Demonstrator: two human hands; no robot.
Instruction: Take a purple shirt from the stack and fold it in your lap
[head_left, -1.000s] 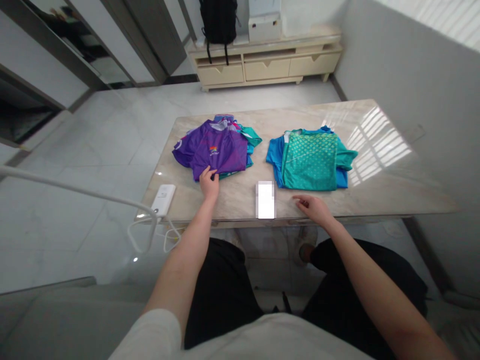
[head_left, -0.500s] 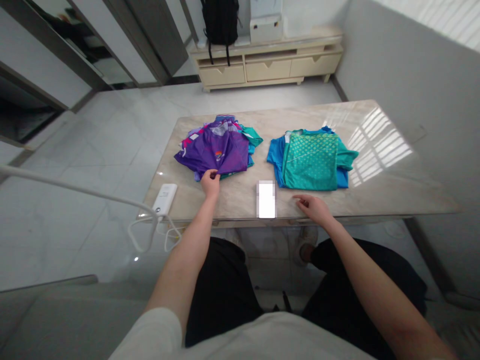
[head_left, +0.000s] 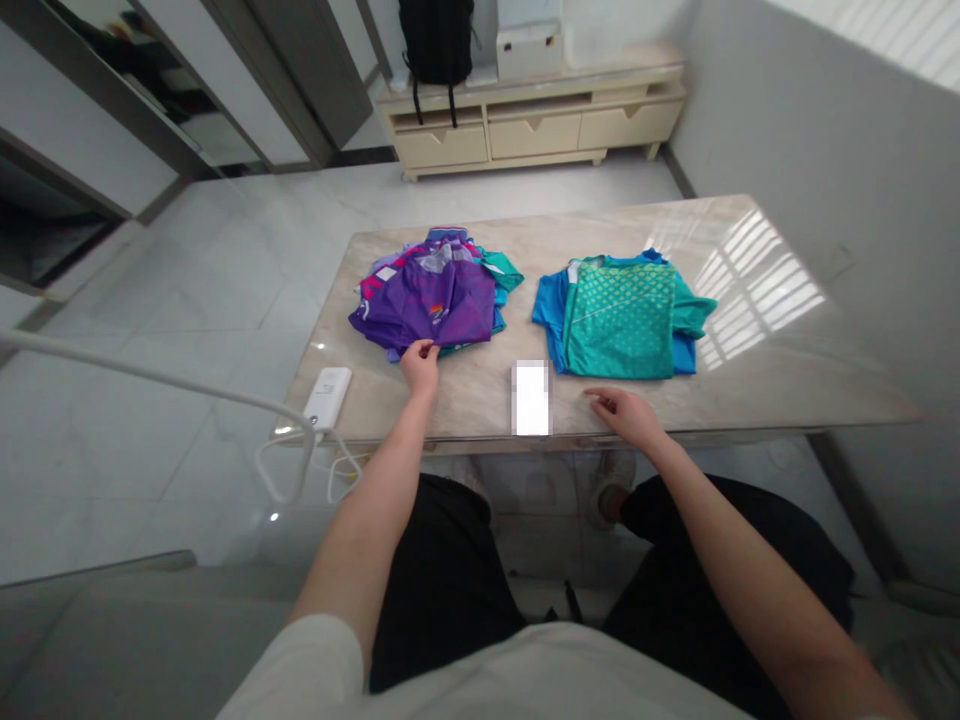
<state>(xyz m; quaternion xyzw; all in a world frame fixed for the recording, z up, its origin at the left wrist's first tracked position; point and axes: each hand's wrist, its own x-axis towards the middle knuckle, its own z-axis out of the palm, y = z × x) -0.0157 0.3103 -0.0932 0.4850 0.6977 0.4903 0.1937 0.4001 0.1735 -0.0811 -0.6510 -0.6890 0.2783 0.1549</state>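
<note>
A purple shirt (head_left: 457, 305) lies rumpled on top of a loose heap of shirts at the left of the table. My left hand (head_left: 420, 366) pinches its near edge between thumb and fingers. On the right, a green patterned shirt (head_left: 622, 320) rests folded over blue shirts (head_left: 551, 305) in a flat stack, with sleeves sticking out at both sides. My right hand (head_left: 624, 412) hovers or rests at the table's near edge, just below this stack, fingers apart and holding nothing.
Between my hands a blurred-out white rectangle (head_left: 532, 398) lies on the marble-look table (head_left: 465, 405). A white power bank (head_left: 328, 398) with a cable (head_left: 300, 470) sits at the left edge. Beyond the table, a low cabinet (head_left: 536, 138) carries a black backpack (head_left: 436, 40).
The view has shifted very slightly. Both hands keep their places, the left one still at the purple shirt's near edge.
</note>
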